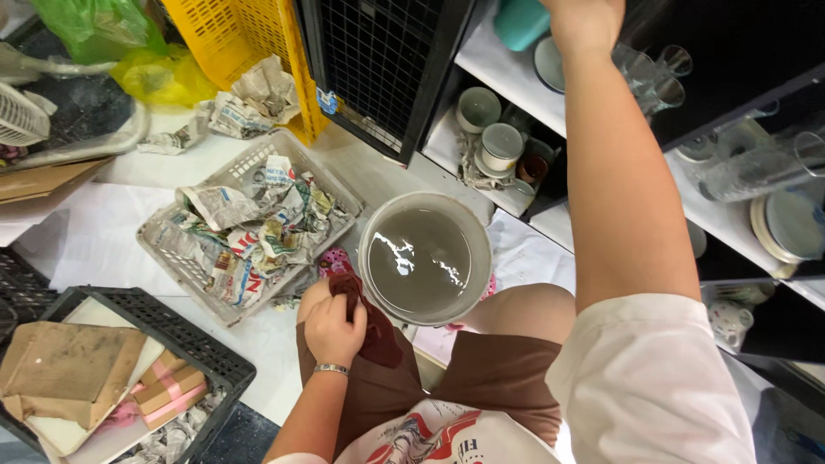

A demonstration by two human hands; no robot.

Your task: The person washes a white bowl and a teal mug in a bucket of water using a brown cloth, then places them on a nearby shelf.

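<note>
My left hand (pixel 333 331) rests on my left knee, shut on a dark red cloth (pixel 380 342) that hangs over the brown shorts. Just beyond the knees stands a grey bucket (pixel 478 225) filled with cloudy grey water. My right arm stretches up to the white shelf (pixel 503 76) at the top. There my right hand (pixel 584 21) is beside a teal cup (pixel 521 21) and clear stemmed glasses (pixel 655 76). Its fingers run past the frame edge, so what it holds is hidden.
A white basket (pixel 337 191) of crumpled newspaper sits left of the bucket. A black crate (pixel 199 344) with cardboard is at lower left. A yellow crate (pixel 249 39) and a black wire panel (pixel 378 60) stand behind. Lower shelves hold ceramic cups (pixel 500 144), glasses (pixel 760 167) and plates (pixel 795 225).
</note>
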